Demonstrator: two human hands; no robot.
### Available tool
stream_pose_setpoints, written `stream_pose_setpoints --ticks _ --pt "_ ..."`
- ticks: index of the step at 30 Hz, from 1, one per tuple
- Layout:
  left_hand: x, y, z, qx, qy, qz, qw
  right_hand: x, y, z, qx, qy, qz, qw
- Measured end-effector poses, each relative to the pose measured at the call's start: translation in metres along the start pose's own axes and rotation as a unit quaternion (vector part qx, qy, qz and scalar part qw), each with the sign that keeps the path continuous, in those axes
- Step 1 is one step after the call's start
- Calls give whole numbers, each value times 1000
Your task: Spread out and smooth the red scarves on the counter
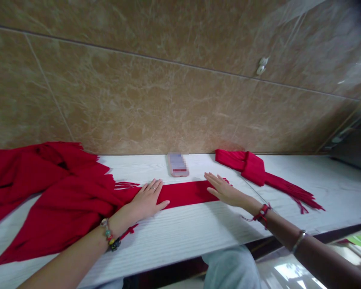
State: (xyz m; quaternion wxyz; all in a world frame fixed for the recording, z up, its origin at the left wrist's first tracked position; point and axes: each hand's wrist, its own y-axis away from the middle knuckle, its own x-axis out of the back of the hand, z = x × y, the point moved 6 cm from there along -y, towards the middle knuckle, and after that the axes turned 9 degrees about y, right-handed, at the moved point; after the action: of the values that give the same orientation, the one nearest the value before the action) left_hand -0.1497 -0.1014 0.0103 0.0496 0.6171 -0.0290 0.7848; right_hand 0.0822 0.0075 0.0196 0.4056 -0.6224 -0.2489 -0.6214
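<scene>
A red scarf (186, 194) lies in a long flat strip on the white table. My left hand (149, 200) rests flat on its left part, fingers stretched out and thumb apart. Over its right end lies my right hand (222, 190), palm down with straight fingers, covering part of the fringe. Left of my left hand, more red scarf fabric (75, 204) is spread in loose, wrinkled folds with fringed edges. To the right, another red scarf (254, 166) sits folded and wrapped over itself, its fringed tail pointing right.
Behind the strip, a phone (178, 165) lies on the white table (180, 226) near the wall. The brown marbled wall (168, 108) rises along the table's back edge, with a small white fitting (262, 66) on it. A dark object (355, 140) stands at the far right.
</scene>
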Motion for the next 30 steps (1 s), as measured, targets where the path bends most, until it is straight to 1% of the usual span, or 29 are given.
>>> stream_pose_setpoints --ticks 3,5,7,9,10,11,14,16,18,20,22,25,28,30 --pt "1 0 3 -1 -7 -3 1000 15 -33 -55 83 -31 9 996" --pt "6 3 6 -12 -11 -10 1000 17 -50 -85 122 -46 11 991" --pt "16 11 5 -28 -10 -36 999 13 -59 -103 145 -55 10 988" --pt "31 26 -5 -33 -7 -62 998 4 -60 -109 150 -59 9 987" --pt "40 35 -14 -27 -8 -65 998 -1 -60 -109 148 -63 10 987" --pt "51 46 -26 -19 -14 -56 998 -4 -58 -107 146 -67 13 987" --pt "77 79 -70 18 -49 -27 998 -9 -53 -102 148 -82 27 985" --pt "88 98 -99 53 -59 -11 997 -10 -51 -99 148 -88 29 985" --pt "93 109 -116 73 -53 -9 996 -11 -51 -96 145 -89 23 985" --pt "93 113 -122 73 -44 -10 996 -14 -50 -91 143 -85 19 986" --pt "94 113 -121 69 -48 -6 996 -18 -47 -80 137 -83 18 987" --pt "97 107 -113 58 -57 6 997 -23 -40 -57 126 -83 10 989" --pt "104 99 -107 42 -66 16 997 -28 -32 -32 122 -83 -13 989" --pt "108 94 -106 28 -68 8 997 -29 -28 -18 115 -88 -27 989"
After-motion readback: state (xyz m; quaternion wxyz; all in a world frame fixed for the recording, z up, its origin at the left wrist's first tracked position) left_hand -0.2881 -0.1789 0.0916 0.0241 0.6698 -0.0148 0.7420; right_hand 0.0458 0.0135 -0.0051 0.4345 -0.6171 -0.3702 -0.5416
